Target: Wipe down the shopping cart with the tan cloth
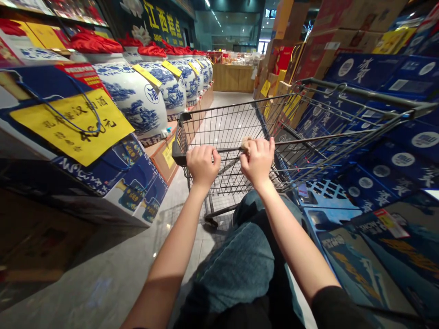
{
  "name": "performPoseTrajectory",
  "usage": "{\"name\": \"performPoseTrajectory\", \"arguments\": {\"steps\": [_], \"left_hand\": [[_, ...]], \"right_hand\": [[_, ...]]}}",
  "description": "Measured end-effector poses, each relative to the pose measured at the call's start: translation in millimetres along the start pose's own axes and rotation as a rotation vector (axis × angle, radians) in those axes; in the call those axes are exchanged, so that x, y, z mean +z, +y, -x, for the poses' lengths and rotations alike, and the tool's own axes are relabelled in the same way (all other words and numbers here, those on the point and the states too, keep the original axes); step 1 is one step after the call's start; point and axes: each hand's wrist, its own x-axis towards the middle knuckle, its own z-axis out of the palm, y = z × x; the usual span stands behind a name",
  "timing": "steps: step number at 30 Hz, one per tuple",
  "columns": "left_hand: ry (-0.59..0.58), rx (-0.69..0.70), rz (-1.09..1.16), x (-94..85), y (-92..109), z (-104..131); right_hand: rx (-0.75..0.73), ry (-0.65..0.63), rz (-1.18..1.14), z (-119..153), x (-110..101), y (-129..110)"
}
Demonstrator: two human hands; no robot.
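Note:
A black wire shopping cart [233, 121] stands sideways in front of me, its handlebar [370, 93] off to the right. My left hand [203, 163] is closed over the near top rail, close to the cart's left corner. Farther right on that rail, my right hand [258, 160] is also closed. A small beige, crumpled-looking thing [246, 142] shows at the fingers of my right hand; its kind cannot be made out. No goods show in the visible part of the wire basket. My jeans-covered leg is just behind the cart.
Blue-and-white porcelain jars [132, 98] with red cloth tops line the left side. Nearer stands a blue gift box with a yellow price sign [73, 125]. Stacked blue cartons [373, 132] crowd the right. A tiled aisle [228, 98] leads to a wooden counter [233, 77].

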Motion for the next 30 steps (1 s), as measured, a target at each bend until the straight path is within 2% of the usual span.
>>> {"name": "performPoseTrajectory", "arguments": {"steps": [3, 6, 8, 10, 12, 14, 18, 20, 21, 23, 26, 28, 30], "left_hand": [[-0.010, 0.009, -0.042, -1.6, 0.8, -0.6], [-0.096, 0.028, -0.082, -8.9, -1.3, -2.1], [-0.145, 0.038, -0.106, -12.8, -2.2, -3.0], [-0.154, 0.038, -0.118, -13.8, -1.6, -3.6], [-0.135, 0.018, -0.122, -12.3, 0.5, -3.8], [-0.117, -0.012, -0.124, -9.9, 3.2, -3.7], [-0.119, -0.037, -0.126, -8.6, 5.6, -3.7], [-0.134, -0.035, -0.121, -10.3, 4.6, -3.8], [-0.141, -0.030, -0.118, -11.2, 3.8, -3.9], [-0.144, -0.015, -0.113, -12.4, 2.7, -3.8], [-0.116, -0.010, -0.112, -11.0, 3.3, -3.5], [-0.091, -0.026, -0.110, -8.4, 5.1, -3.3], [-0.079, -0.043, -0.102, -6.0, 7.0, -3.2]], "right_hand": [[-0.150, -0.041, -0.020, 10.1, 4.7, -16.7], [-0.215, -0.035, -0.055, 12.1, 8.5, -5.9], [-0.141, 0.022, -0.078, 8.7, 9.4, 14.9], [0.001, 0.100, -0.089, 4.9, 9.3, 34.7], [0.096, 0.144, -0.097, 4.0, 9.0, 42.5], [0.081, 0.136, -0.108, 7.4, 9.5, 34.0], [-0.202, 0.013, -0.153, 19.5, 13.7, -4.8], [-0.302, -0.050, -0.181, 21.9, 14.9, -11.9], [-0.306, -0.060, -0.191, 21.7, 14.9, -9.5], [-0.231, -0.021, -0.202, 19.2, 13.9, 4.9], [-0.073, 0.106, -0.201, 15.7, 11.8, 28.9], [-0.030, 0.154, -0.190, 16.5, 11.0, 30.9], [-0.067, 0.135, -0.176, 19.8, 11.5, 18.9]]}}
